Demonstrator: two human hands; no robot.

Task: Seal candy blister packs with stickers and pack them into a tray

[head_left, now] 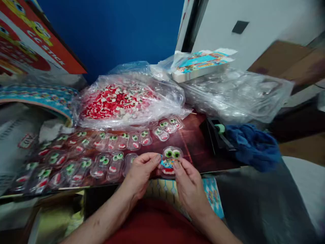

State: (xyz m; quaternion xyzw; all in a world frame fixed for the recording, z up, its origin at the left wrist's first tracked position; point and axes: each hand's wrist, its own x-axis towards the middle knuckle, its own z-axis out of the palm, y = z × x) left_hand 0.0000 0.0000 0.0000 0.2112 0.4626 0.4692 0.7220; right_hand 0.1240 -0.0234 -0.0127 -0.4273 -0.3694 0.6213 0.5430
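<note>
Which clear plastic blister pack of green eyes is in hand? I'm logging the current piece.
The clear blister pack with green eyes held between both hands, apart from the rows on the table.

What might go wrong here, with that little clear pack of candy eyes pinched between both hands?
1. The left hand and right hand grip the clear pack only by fingertips at its sides, so it may slip or pop open.
2. The filled packs lie crowded right beside the left hand; a nudge could scatter them.
3. The candy bag bulges over the rows and might sag onto them.
</note>
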